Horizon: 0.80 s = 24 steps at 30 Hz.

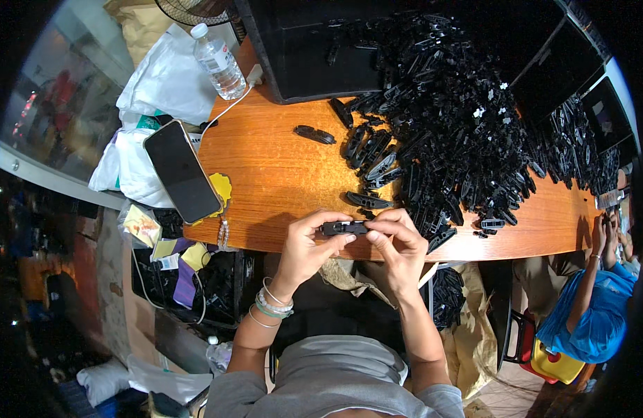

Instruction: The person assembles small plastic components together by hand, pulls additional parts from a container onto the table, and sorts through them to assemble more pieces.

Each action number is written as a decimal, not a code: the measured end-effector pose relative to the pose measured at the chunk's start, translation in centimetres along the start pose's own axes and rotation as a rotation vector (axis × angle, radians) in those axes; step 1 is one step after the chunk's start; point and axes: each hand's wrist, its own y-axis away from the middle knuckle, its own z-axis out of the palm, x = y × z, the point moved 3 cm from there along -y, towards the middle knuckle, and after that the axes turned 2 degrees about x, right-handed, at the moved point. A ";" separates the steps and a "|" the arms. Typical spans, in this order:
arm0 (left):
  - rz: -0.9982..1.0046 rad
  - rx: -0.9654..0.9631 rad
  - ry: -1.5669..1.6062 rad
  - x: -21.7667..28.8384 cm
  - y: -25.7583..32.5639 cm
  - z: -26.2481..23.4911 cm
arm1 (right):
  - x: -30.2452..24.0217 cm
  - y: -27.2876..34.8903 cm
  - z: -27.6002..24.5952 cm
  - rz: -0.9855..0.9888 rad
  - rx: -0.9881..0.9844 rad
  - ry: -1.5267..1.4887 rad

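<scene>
- From where I stand, a small, oblong, black plastic part (343, 228) sits lengthwise between the person's two hands, at the near edge of the curved, orange-brown wooden surface (265, 167).
- The left hand (306, 245) has its thumb and fingers closed around the part's left end; the right hand (400, 252) pinches at the right end. Whether the right fingertips also hold a smaller piece, I cannot tell.
- I'd judge the part light and stiff, its smooth plastic a little slippery, its thin edges the likeliest to snap.
- The blunt ends or long sides look the best places to grip, with light fingertip pressure leaving the middle free.
- Beyond the right hand spreads a big, tangled heap of black plastic pieces (461, 132); one lone, long black piece (314, 134) lies apart, left of it.
- A black-screened smartphone (184, 171) leans over the surface's left edge.
</scene>
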 end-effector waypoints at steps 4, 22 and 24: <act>-0.116 0.001 0.060 0.1 0.6 0.7 | 0.1 0.8 0.7 -0.040 0.092 0.084; -0.114 -0.114 0.165 -0.8 1.2 1.1 | 0.7 2.6 -0.5 -0.169 0.166 0.294; -0.120 -0.099 0.209 -0.8 1.2 1.2 | 0.3 2.7 -0.6 -0.316 0.118 0.469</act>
